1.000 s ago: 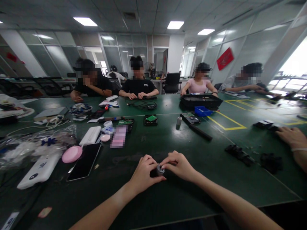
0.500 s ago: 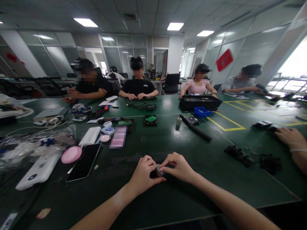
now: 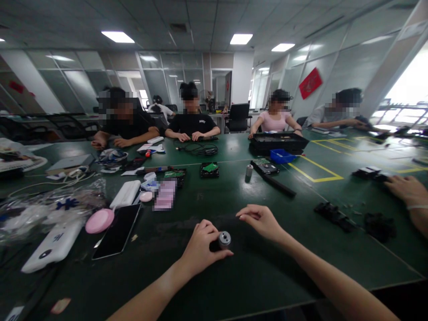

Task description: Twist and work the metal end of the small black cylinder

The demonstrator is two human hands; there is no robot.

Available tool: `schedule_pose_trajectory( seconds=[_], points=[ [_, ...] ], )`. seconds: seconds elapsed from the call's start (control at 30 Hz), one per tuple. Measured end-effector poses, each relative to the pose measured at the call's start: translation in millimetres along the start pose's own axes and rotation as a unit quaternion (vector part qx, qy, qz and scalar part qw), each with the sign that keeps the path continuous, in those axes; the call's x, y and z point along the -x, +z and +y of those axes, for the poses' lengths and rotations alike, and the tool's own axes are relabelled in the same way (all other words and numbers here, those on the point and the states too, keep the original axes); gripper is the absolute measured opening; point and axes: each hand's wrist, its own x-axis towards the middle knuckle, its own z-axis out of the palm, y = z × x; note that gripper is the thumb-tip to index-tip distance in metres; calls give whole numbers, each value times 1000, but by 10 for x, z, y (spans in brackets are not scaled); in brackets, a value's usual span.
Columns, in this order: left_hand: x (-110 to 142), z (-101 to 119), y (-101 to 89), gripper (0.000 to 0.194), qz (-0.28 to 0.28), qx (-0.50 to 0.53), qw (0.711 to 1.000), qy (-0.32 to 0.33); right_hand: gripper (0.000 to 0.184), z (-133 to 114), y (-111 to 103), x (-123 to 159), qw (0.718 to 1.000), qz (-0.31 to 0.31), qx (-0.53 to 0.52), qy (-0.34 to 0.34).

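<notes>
A small electric motor (image 3: pixel 225 240), a silver-grey metal cylinder with holes in its top face, stands upright on the green table. My left hand (image 3: pixel 202 243) is curled round it, thumb in front and fingers behind. Up and to the right, apart from the motor, is my right hand (image 3: pixel 260 220), its thumb and index finger pinched together. Whatever may be between those fingertips is too small to make out. A similar metal cylinder (image 3: pixel 249 172) stands farther back.
Left lie a black-screened phone (image 3: pixel 117 232), a pink round disc (image 3: pixel 99 220), a white device (image 3: pixel 53 245) and plastic bags. Circuit boards (image 3: pixel 209 170), a black bar (image 3: pixel 279 185) and a blue tray (image 3: pixel 282 156) are farther off. A co-worker's hand (image 3: pixel 403 189) rests right, near black parts (image 3: pixel 334 216).
My right hand has lifted off the motor's top and moved right and away, fingers still pinched. The motor's top face is now uncovered. My left hand stays round the motor.
</notes>
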Motion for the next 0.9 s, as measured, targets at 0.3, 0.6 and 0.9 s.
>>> schedule_pose_trajectory(
  seconds=[0.3, 0.6, 0.9],
  points=[
    [-6, -9, -22, 32, -9, 31, 999, -23, 29, 648, -631, -38, 990, -106, 75, 47],
    [-17, -45, 0, 32, -11, 34, 999, -21, 31, 508, -384, -43, 996, -30, 72, 45],
    [-22, -52, 25, 32, -10, 18, 1000, -11, 23, -162, 378, 58, 998, -5, 31, -59]
  ],
)
